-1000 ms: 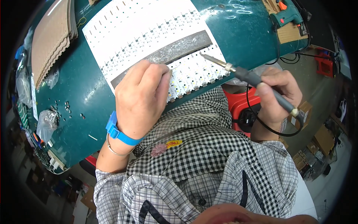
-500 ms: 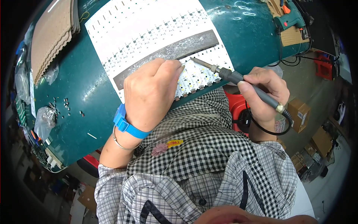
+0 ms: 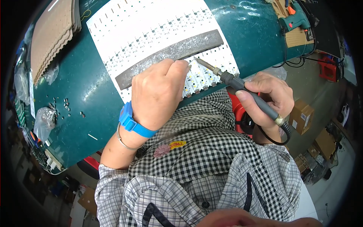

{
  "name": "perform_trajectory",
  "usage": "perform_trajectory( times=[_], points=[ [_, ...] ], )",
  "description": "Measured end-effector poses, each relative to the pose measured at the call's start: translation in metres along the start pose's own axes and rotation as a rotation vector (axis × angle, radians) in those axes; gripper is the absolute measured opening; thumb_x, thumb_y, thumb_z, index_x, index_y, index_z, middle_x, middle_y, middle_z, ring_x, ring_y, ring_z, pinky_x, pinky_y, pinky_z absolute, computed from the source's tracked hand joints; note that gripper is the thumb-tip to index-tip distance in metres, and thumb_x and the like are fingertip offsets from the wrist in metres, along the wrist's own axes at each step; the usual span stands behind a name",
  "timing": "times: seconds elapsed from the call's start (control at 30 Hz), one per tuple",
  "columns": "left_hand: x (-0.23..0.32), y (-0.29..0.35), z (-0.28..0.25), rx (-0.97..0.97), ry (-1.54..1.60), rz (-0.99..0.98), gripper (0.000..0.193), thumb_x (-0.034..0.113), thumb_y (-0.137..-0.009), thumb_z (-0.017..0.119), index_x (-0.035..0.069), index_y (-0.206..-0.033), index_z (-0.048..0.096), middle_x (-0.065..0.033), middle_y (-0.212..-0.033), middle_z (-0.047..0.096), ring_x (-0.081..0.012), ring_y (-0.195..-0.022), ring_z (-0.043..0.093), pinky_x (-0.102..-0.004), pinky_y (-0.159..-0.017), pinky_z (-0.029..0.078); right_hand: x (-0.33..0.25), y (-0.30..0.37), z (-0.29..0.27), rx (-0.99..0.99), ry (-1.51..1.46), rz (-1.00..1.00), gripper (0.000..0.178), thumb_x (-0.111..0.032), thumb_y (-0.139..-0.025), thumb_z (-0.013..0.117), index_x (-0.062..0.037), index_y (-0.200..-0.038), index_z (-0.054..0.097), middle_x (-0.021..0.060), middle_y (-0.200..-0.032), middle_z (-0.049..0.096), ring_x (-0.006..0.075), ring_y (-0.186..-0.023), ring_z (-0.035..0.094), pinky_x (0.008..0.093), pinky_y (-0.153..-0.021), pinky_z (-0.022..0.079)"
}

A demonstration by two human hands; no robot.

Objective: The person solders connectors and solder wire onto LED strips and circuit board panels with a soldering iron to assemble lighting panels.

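My right hand (image 3: 270, 99) is closed round the grey handle of a soldering iron (image 3: 242, 84), held like a pen. The iron's metal tip points up and left, at the white circuit board panel (image 3: 151, 24), just below a dark metal bar (image 3: 170, 52) lying across it. My left hand (image 3: 159, 89), with a blue wrist strap (image 3: 133, 125), rests over the panel's near part. Its thumb and finger are pinched together close to the iron's tip; whatever is between them is too small to name. The hand hides part of the bar and panel.
The green table mat (image 3: 83, 81) carries stacked brown boards (image 3: 53, 38) at far left. Small metal parts (image 3: 66, 104) lie scattered near a clear plastic bag (image 3: 45, 123) at left. A green hot glue gun (image 3: 294, 20) sits on cardboard at far right, with black cables beside it.
My left hand has shifted slightly right along the panel. The soldering iron's handle has dropped a little, while its tip stays close to the same spot.
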State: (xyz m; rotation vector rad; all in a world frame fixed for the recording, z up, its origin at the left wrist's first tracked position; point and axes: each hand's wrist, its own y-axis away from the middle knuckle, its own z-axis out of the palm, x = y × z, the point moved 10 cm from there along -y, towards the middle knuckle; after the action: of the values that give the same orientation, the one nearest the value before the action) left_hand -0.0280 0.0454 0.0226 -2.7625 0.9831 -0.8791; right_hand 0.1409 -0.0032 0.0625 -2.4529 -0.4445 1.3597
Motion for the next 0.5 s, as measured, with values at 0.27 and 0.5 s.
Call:
perform_trajectory(
  times=[0.27,0.5],
  points=[
    [-0.007,0.006,-0.017,0.061,0.093,-0.077,0.011,0.002,-0.078,0.070,0.005,-0.083,0.060,-0.0097,-0.069,0.058,-0.0284,-0.060,0.060,-0.0378,-0.051,0.047,0.012,0.010,-0.013,0.111,-0.136,0.084,0.020,0.002,-0.072,0.080,0.0035,-0.083,0.063,0.0083,-0.063,0.062,0.0101,-0.049,0.055,0.0214,-0.043,0.037],
    [-0.016,0.018,-0.026,0.075,0.142,-0.133,0.014,0.001,-0.078,0.072,0.005,-0.087,0.062,-0.0098,-0.074,0.063,-0.0283,-0.063,0.063,-0.0360,-0.054,0.049,0.017,0.015,-0.017,0.187,-0.211,0.132,0.017,0.004,-0.073,0.078,0.0033,-0.082,0.064,0.0062,-0.065,0.062,0.0065,-0.052,0.051,0.0205,-0.045,0.032]
  ],
)
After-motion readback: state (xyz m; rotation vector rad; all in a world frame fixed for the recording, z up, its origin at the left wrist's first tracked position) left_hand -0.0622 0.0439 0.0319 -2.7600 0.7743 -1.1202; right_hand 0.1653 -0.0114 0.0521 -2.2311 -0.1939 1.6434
